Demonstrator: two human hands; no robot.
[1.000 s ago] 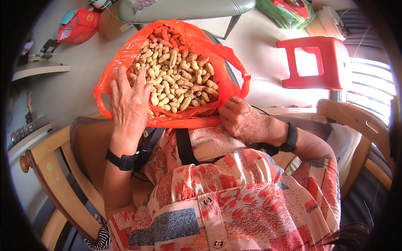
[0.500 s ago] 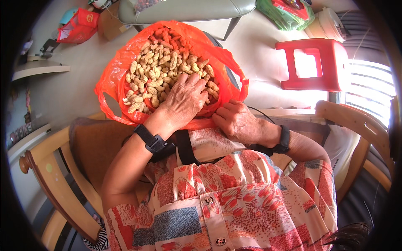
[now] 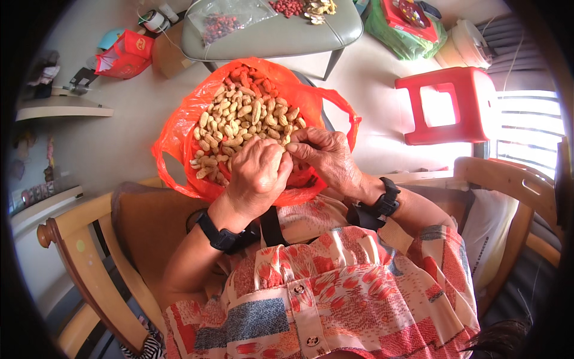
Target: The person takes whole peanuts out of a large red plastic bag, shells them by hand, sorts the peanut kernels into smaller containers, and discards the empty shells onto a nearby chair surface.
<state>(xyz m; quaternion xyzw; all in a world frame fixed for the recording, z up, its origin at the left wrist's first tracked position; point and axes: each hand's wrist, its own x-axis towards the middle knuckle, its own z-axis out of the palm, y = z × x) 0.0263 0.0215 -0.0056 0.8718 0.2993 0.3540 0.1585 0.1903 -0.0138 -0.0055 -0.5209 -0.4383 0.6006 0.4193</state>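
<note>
In the middle of the frame my left hand [image 3: 258, 175] and my right hand [image 3: 326, 157] meet over the near edge of the orange plastic bag [image 3: 179, 143], which sits on my lap, open at the top and heaped with peanuts [image 3: 239, 119] in their pale shells. My left hand is curled, back upward, its fingers bent in toward the right hand; my right hand comes in from the right with its fingertips drawn together against the left ones. Something small seems to be pinched between the two sets of fingertips, probably a single peanut, though my knuckles hide it and I cannot tell for sure. Both wrists wear black bands (the left one shows at lower middle, the right one just right of centre). The bag's loop handle [image 3: 344, 116] stands up to the right of the pile. At the top of the frame a grey-green table [image 3: 281, 37] carries a clear bag with dark red bits in it [image 3: 224, 21] and a small scatter of shells. A red plastic stool [image 3: 451, 105] stands at the upper right, well apart from the bag, and a small red bag [image 3: 127, 52] lies on the floor at the upper left. The wooden arms of my chair [image 3: 89, 269] curve along the lower left and the right side.
</note>
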